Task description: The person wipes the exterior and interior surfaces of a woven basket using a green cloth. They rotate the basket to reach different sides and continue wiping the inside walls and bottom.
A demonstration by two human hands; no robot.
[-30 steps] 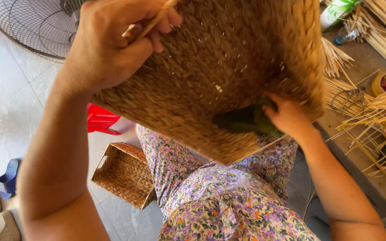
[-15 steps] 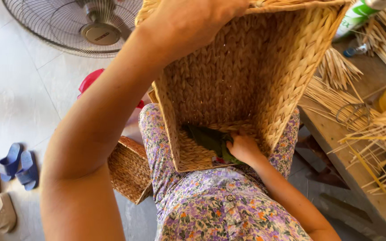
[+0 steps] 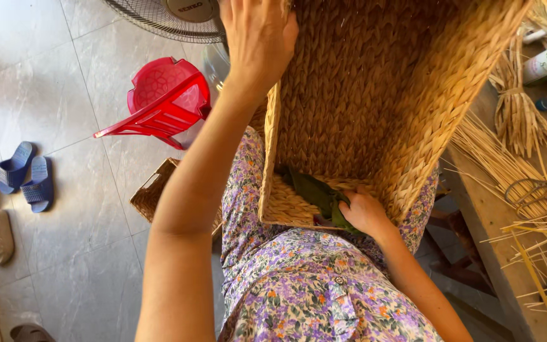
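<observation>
The woven basket (image 3: 375, 107), judged light and stiff, rests tilted on the lap; the left hand (image 3: 257, 38) grips its upper rim with fingers curled, while the right hand (image 3: 363, 212) closes on a soft green cloth (image 3: 314, 193), apparently at the inside bottom edge.

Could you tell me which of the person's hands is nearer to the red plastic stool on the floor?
The left. The left hand grips the woven basket at its upper edge, just right of the red stool. The right hand is lower, inside the basket, holding a green cloth.
</observation>
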